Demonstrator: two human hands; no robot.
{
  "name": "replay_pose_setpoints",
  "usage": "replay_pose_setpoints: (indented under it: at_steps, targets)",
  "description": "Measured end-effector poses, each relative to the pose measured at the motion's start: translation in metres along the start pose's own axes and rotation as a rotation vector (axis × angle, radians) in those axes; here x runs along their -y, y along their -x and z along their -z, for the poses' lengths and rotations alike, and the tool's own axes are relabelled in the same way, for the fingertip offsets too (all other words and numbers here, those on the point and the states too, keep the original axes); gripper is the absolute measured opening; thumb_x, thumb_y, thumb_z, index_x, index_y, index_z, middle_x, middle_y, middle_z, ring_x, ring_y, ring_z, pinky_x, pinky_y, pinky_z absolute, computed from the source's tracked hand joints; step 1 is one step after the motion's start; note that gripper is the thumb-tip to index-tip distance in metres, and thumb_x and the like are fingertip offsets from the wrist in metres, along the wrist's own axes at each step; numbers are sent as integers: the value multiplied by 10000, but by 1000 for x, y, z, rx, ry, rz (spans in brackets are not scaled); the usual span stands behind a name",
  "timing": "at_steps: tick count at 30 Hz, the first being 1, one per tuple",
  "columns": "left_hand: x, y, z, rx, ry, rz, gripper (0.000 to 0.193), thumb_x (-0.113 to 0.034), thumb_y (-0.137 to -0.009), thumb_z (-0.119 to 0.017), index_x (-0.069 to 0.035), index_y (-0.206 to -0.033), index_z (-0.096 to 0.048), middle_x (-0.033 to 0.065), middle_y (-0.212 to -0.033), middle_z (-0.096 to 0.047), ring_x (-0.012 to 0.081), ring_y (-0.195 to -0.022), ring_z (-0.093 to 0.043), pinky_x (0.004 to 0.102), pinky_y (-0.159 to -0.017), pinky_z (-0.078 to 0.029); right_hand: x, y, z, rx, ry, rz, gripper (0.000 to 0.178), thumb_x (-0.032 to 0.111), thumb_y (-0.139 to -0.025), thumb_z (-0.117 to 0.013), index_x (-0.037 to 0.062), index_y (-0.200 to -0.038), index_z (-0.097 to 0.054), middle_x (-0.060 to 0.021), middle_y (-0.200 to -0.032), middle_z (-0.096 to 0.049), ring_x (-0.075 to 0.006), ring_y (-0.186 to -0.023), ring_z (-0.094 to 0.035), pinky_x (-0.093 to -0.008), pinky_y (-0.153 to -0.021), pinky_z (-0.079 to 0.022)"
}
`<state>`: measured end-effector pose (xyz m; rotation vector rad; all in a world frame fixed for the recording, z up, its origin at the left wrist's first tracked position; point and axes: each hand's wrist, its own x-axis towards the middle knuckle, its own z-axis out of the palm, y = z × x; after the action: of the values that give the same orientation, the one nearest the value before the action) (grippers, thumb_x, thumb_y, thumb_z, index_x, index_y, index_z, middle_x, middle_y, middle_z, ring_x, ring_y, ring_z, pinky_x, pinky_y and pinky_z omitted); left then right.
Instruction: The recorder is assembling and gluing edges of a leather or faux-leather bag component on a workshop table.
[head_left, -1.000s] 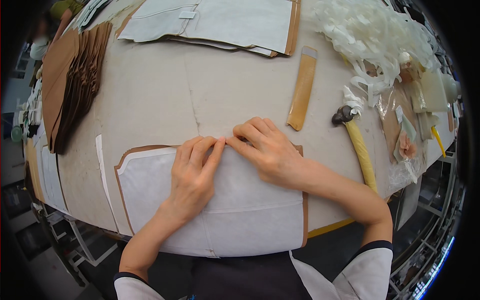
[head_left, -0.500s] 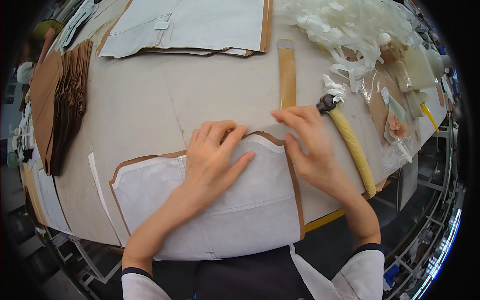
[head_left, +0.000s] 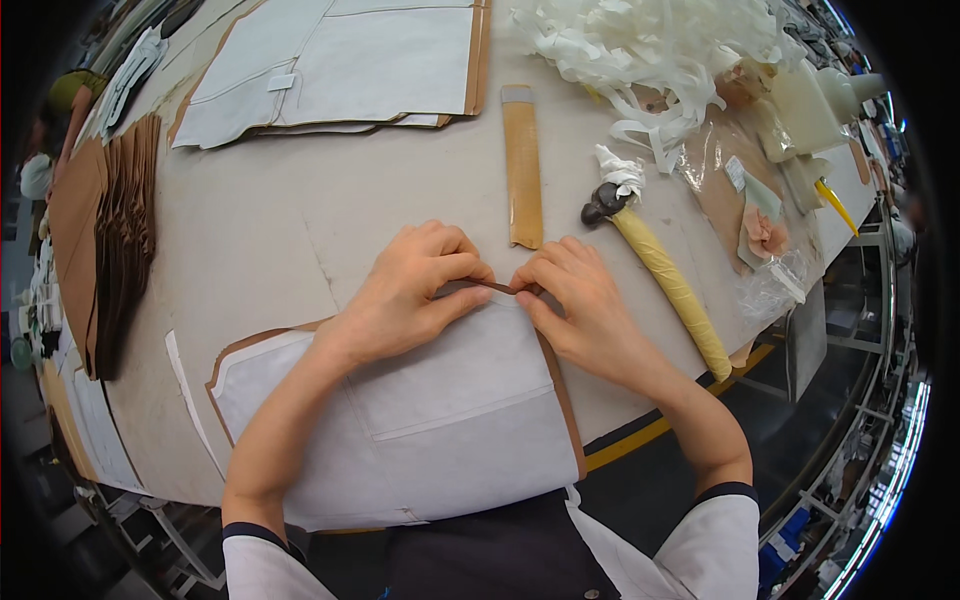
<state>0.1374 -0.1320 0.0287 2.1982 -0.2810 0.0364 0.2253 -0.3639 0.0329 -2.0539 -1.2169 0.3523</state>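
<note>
In front of me lies a sewn panel with a pale grey-white back and a brown border, its near side against my dark apron. My left hand pinches the panel's far edge between thumb and fingers. Close by, near the far right corner, my right hand grips the same edge, also thumb against fingers. A short strip of brown edge shows between the two hands, slightly raised. The rest of that edge under my fingers is hidden.
Beyond my hands lies a flat tan strip. To the right rests a hammer with a yellow-wrapped handle. White ribbon scraps, a translucent bottle, stacked panels and folded brown pieces surround the work area.
My right hand has come down from above the corner and taken hold of the panel's edge. My left hand has closed on the edge beside it. The view has shifted slightly.
</note>
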Motion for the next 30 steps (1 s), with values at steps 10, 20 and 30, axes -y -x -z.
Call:
replay_pose_setpoints:
  at_steps: [10, 20, 30]
  targets:
    - [25, -15, -5, 47, -34, -170, 106, -160, -878, -821, -141, -979, -798, -21, -991, -648, 181, -988, -573, 360, -928, -383, -9, -4, -1, -7, -12, 16, 103, 8, -859, -708, 51, -946, -675, -70, -971, -582, -279, -973, -526, -403, -887, -395]
    - [27, -15, -2, 64, -51, -239, 165, -109, -870, -808, -161, -1025, -829, -21, -993, -657, 187, -973, -583, 360, -938, -395, -25, 4, -6, -118, 72, 238, 174, 12, -796, -725, 45, -965, -745, -39, -985, -636, -248, -983, -573, -396, -850, -425]
    - [17, -2, -5, -83, -323, -431, 260, -70, -817, -774, -140, -1068, -780, 28, -1096, -665, 228, -1031, -626, 402, -920, -469, -17, 2, 10, 68, 608, 782, 276, 52, -738, -743, -4, -1008, -717, -133, -1047, -637, -323, -1063, -618, -481, -938, -471]
